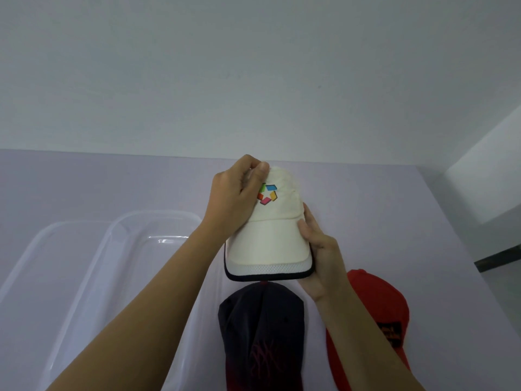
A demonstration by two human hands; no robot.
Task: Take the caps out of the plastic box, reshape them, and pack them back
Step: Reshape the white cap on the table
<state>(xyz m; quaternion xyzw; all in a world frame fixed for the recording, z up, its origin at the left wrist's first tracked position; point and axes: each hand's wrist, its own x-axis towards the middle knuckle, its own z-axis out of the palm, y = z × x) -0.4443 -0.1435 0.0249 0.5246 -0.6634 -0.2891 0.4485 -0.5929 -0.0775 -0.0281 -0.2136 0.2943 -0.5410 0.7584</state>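
Both hands hold a cream cap (pixel 272 235) up above the lilac tabletop (pixel 394 221), its brim pointing toward the camera. The left hand (pixel 234 198) wraps the left side of the crown, its fingers (pixel 260 169) pinched together on the fabric near the top, just beside a multicoloured logo (pixel 267 194) printed on the front panel. The right hand (pixel 321 258) grips the right edge of the brim, with the thumb on top and the other fingers curled underneath — clamped on the cap. The brim shows a white mesh strip and a dark edge along its front.

Two more caps lie on the tabletop below the raised one. A dark navy cap (pixel 260 334) sits directly under the cream cap's brim, with a faint reddish emblem on its front. Just to its right lies a red cap (pixel 375 309) bearing a dark patch with orange lettering too blurred to read; the right forearm crosses part of it.

To the left stands the clear plastic box (pixel 158 221) — nothing can be seen inside it. Beside it, further left, lies another clear plastic piece (pixel 36 241), either a lid or a second tray; which one cannot be told. A plain pale wall (pixel 253 66) rises behind the tabletop.
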